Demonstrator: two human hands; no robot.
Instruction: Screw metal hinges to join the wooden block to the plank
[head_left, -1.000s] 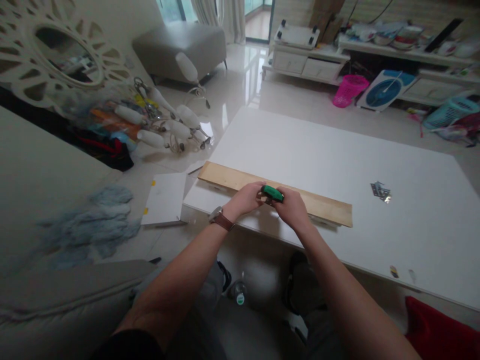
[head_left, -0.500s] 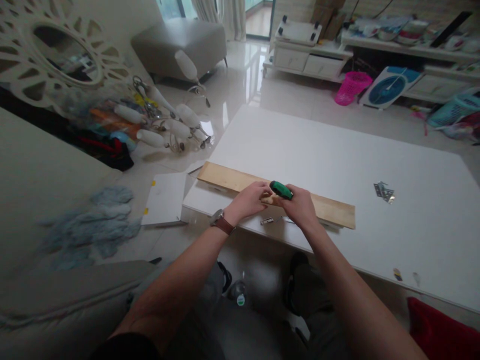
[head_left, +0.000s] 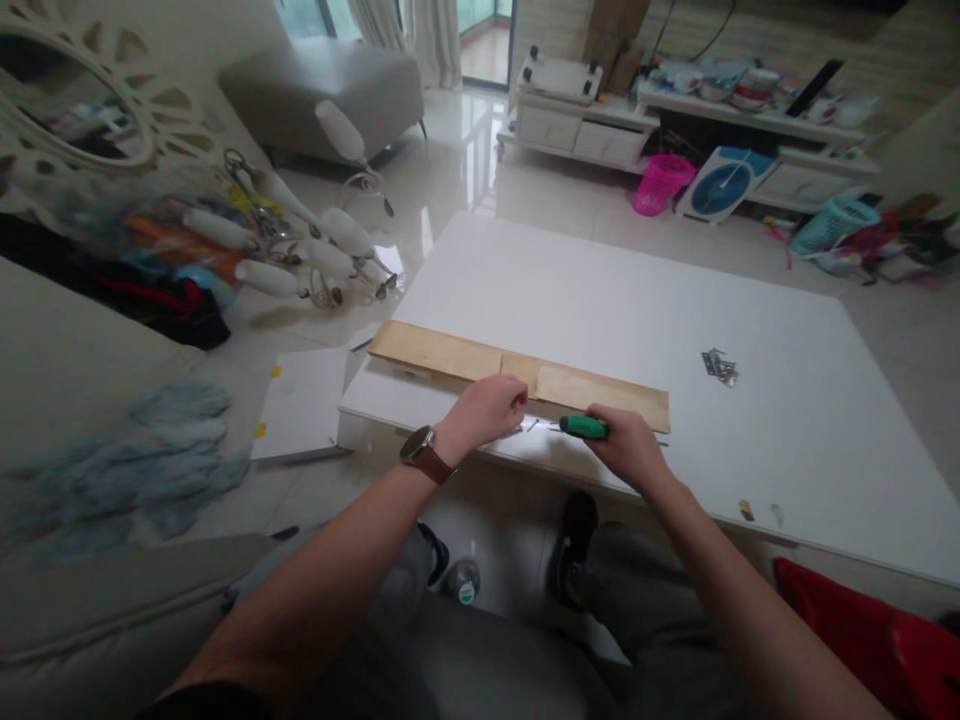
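My right hand grips a screwdriver by its green handle, its thin tip pointing left, low over the panel's front strip. A small screw shows just left of the tip. My left hand, with a watch on its wrist, is closed with curled fingers at the front edge of a long wooden board. Whatever those fingers hold, if anything, is hidden. A short wooden piece lies across the middle of the board. Beneath it all is a large white panel.
Small metal hinges or plates lie on the panel's right. A smaller white panel rests on the floor at left, near a bluish-grey cloth. A lamp with several white shades stands beyond. A bottle is between my feet.
The screwdriver has moved off the short wooden piece, down and right, and now lies nearly level. My left hand has come off that piece toward the board's front edge. The view has shifted.
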